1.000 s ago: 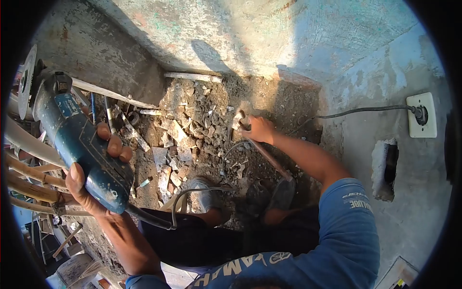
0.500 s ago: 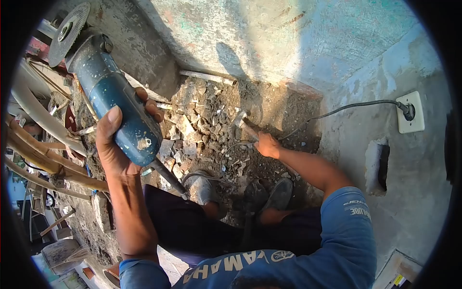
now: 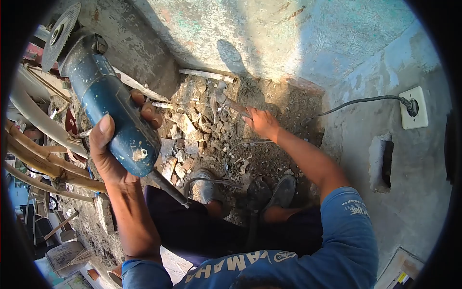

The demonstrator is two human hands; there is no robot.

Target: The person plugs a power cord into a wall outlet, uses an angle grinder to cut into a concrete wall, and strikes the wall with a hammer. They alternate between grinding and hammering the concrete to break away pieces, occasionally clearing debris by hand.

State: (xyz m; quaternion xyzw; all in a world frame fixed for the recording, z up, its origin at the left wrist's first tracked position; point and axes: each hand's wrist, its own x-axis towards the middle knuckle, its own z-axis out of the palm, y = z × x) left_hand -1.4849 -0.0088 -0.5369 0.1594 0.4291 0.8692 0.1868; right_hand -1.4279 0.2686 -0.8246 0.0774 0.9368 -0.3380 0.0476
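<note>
My left hand (image 3: 108,149) is wrapped round the blue body of an angle grinder (image 3: 103,98), raised at the left with its disc (image 3: 61,36) pointing to the upper left. The grinder's cord leaves the rear end and drops towards my feet. My right hand (image 3: 262,123) is closed on the handle of a hammer (image 3: 233,103). The hammer's metal head is over broken rubble (image 3: 207,132) on the ground in front of my shoes (image 3: 279,192).
A black plug sits in the white wall socket (image 3: 415,108) at the right, its cable (image 3: 356,101) running down to the ground. Below it the wall has a rectangular hole (image 3: 382,164). Bamboo poles (image 3: 41,156) lie at the left. A painted wall (image 3: 288,43) rises ahead.
My right hand and the hammer have moved left and up across the rubble. The grinder has shifted slightly left and down, still held in my left hand.
</note>
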